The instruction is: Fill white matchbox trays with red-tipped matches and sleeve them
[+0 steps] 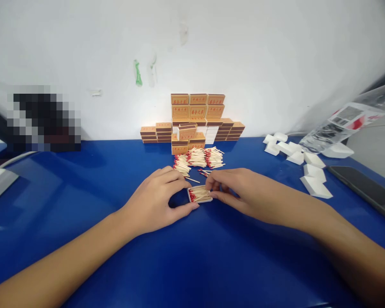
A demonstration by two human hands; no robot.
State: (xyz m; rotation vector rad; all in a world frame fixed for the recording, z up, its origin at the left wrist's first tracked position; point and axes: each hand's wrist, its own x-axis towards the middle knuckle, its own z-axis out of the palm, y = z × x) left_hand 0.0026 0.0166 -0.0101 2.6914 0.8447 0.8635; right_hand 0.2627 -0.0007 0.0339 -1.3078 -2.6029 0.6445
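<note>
Apparently the main hazard here is a spill: the small white tray (pixel 202 201) lies flat on the counter (pixel 179 261) between the two hands, filled with red-headed matches (pixel 200 193), and a tug at one end might tip it. The left hand (pixel 158 196) holds the tray's left end lightly between thumb and forefinger; should that hold slip, a push from the other side could slide it. The right hand (pixel 239 186) has its fingers curled and its thumb at the tray's right end; whether it pinches a match cannot be told. Pressing unevenly there could leave sticks crossed or jutting over the rim. The loose match piles (pixel 197 157) lie just beyond, close enough for a knuckle to scatter them, and a sleeve-less forearm sweeping forward might knock the stacked matchboxes (pixel 198 112).

The counter is a glossy blue, so light things would probably skid easily. It meets a pale wall (pixel 259 51) bearing a green smear (pixel 137 73) and scuffs. To the right lie white trays (pixel 313 173), a clear plastic bag (pixel 333 130) and a dark phone (pixel 364 184).
</note>
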